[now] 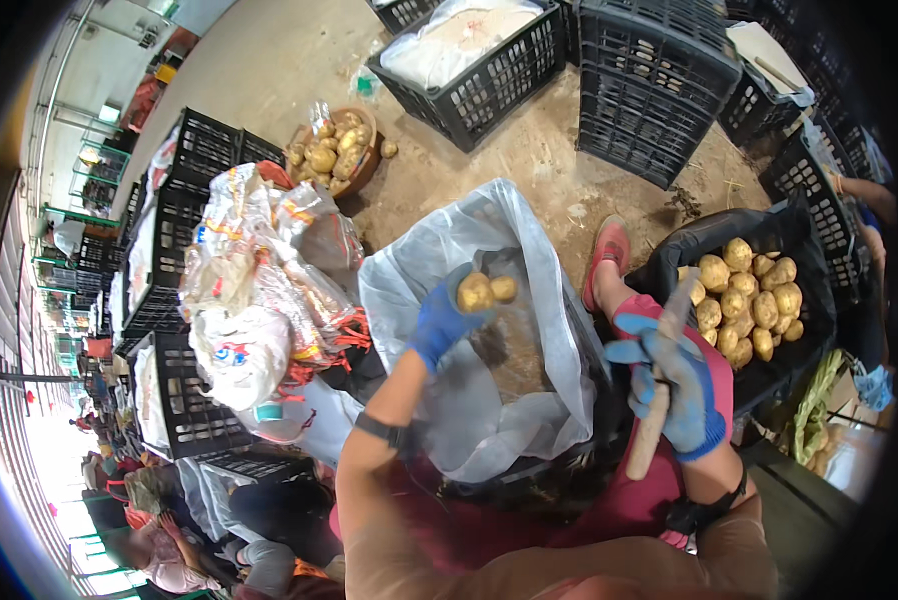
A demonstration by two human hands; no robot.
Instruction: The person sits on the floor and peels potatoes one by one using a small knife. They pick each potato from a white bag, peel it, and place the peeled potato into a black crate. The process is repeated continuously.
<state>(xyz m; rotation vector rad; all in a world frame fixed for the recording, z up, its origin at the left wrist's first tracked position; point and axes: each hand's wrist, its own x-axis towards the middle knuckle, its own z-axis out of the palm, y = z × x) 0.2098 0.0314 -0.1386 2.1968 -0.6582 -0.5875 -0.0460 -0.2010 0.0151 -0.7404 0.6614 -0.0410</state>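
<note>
My left hand [449, 319], in a blue glove, reaches into a crate lined with translucent plastic [449, 225] and has its fingers around a potato [476, 292]. A smaller potato [504, 289] touches that one on its right. In my right hand [666, 382], gloved in grey and blue, is a knife with a pale handle [649, 435]; its blade points up and away from me. Some of the right fingers are spread off the handle. Beyond that hand, many potatoes [749, 300] fill a container lined with black plastic [666, 247].
Printed plastic sacks [246, 277] are heaped left of the lined crate. A brown basin [370, 161] of potatoes sits farther off, near black crates [486, 90]. Stacked crates [194, 187] stand at left. Another person's arm [869, 199] shows at right; several people are at lower left.
</note>
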